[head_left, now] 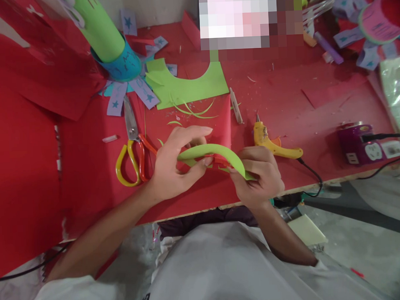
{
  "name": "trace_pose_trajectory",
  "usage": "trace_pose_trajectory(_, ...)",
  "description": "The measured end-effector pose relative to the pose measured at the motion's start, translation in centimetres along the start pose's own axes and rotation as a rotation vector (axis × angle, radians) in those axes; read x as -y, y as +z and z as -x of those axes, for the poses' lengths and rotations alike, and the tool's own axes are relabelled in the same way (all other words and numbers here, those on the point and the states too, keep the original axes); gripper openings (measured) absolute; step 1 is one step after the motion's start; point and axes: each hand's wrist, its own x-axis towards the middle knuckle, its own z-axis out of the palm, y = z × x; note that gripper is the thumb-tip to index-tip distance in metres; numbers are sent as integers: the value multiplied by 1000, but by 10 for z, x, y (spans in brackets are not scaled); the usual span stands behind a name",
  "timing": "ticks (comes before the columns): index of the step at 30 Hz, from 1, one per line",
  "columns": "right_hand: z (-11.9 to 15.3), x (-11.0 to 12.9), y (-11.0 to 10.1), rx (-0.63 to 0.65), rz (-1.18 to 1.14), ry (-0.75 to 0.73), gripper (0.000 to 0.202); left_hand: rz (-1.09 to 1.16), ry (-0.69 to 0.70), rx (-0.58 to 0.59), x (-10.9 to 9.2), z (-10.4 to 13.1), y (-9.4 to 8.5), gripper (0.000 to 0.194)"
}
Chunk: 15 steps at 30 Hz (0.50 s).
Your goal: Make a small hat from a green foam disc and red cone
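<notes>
Both hands hold a curved lime-green foam piece (216, 150) above the table, with a red piece (221, 160) against its underside. My left hand (177, 164) pinches its left end, the thumb at the red piece and the index finger stretched over the top. My right hand (259, 171) grips the right end with fingers curled round it. Left of my left hand lie scissors (132, 146) with yellow and red handles. A yellow glue gun (269, 140) lies beyond my right hand. Behind the hands rests a green foam sheet (197, 86) with a round cut-out, and thin green offcuts (193, 110).
A green and blue tube (116, 58) with purple star strips stands at the back left. A pink cup (380, 20) with similar strips is at the back right. A purple box (359, 143) with a plugged-in cable sits right. A cutter (236, 106) lies mid-table.
</notes>
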Motion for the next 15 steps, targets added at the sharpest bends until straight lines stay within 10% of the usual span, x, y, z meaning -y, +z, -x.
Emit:
trace_pose_trajectory(8, -5, -8, 4, -36, -42, 2, 20, -9, 3, 101, -1, -10, -12, 34)
trace_pose_trajectory(15, -11, -4, -1, 24, 21, -122, 30, 349, -508, 76, 24, -17, -21, 57)
